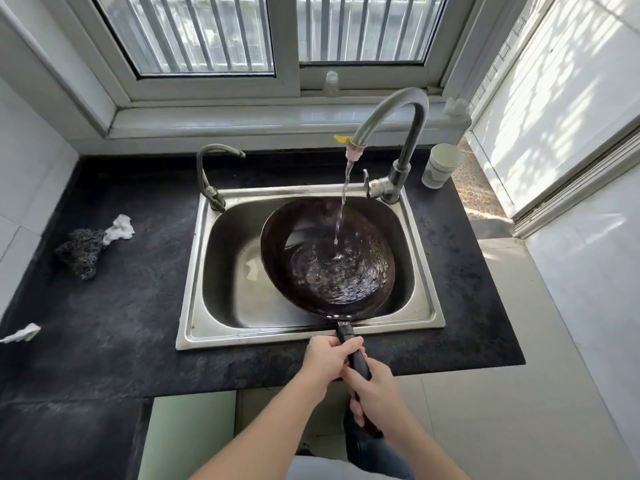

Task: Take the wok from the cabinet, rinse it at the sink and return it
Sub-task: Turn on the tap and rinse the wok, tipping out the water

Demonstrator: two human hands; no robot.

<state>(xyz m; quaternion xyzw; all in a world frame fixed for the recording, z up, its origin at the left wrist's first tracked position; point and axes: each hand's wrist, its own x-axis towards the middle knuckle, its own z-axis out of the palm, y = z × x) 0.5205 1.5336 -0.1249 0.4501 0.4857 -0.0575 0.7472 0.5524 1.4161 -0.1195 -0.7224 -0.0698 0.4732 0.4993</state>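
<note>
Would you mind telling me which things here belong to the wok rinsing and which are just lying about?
In use:
- wok, in the sink
- tall faucet, running water into it
- left hand and right hand, both on the handle

Lying about:
- paper cup
- steel wool and crumpled tissue
- small faucet
- paper scrap

Both forearms are bare, with no sleeves reaching into view, and neither the left hand (328, 355) nor the right hand (375, 393) wears a glove, ring or watch. Dark blue jeans (367, 448) cover the legs, and a pale grey-white garment (322, 470) shows at the bottom edge.
</note>
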